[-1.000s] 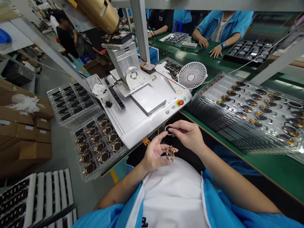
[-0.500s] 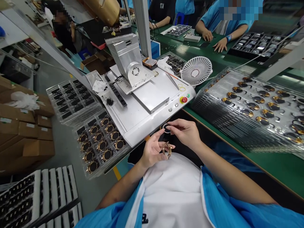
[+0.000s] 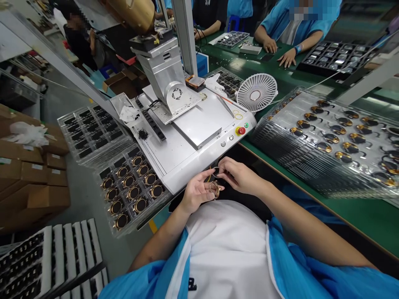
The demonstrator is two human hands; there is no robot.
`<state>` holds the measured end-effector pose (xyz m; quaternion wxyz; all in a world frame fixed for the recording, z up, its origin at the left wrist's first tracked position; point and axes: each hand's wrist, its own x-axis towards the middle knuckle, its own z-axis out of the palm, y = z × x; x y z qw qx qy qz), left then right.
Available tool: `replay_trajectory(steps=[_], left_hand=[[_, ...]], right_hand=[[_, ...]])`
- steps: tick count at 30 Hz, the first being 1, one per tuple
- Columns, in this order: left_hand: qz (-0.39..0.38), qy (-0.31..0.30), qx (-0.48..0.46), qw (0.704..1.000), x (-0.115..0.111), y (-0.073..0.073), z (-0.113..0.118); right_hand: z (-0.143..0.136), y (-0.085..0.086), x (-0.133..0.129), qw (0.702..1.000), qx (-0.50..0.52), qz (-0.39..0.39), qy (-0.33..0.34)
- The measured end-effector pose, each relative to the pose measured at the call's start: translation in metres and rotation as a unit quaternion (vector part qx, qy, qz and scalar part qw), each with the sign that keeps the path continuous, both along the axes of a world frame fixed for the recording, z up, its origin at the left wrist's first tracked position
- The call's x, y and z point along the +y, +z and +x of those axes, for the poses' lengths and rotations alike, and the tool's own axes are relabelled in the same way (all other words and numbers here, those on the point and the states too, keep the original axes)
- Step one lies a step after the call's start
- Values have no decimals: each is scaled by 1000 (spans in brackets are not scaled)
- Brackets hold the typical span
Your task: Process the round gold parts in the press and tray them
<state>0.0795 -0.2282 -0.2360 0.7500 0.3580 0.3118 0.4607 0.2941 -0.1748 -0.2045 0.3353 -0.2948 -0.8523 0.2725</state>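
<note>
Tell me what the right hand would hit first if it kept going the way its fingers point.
The right hand points left, toward the left hand. First in line is the thin dark ring at its own fingertips, then the gold ring in the left hand. Depth between the two is hard to judge.

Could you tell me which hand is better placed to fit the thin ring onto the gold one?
Probably the right hand: it pinches the thin dark ring just above the gold metal ring steadied by the left hand.
</note>
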Motion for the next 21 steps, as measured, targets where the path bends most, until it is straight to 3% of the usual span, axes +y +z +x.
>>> replay_trajectory(steps=[4,7,10,14,17,19,21], left_hand=[[-16,40,-10,999,1,-2,-4],[-15,69,-8,997,-1,-2,-5],[-7,66,0,998,-6,0,-5],[16,74,14,997,-15,4,-7],[44,86,31,995,-20,6,-11],[71,88,47,993,-23,7,-13],[117,94,72,986,-24,6,-12]], right_hand=[[0,7,14,1000,5,8,-21],[-4,15,47,986,69,-71,-138],[-13,22,92,944,120,-165,-261],[-21,29,134,921,72,-190,-331],[-18,29,138,908,31,-181,-376],[-12,27,126,900,42,-172,-398],[-7,21,102,906,83,-181,-372]])
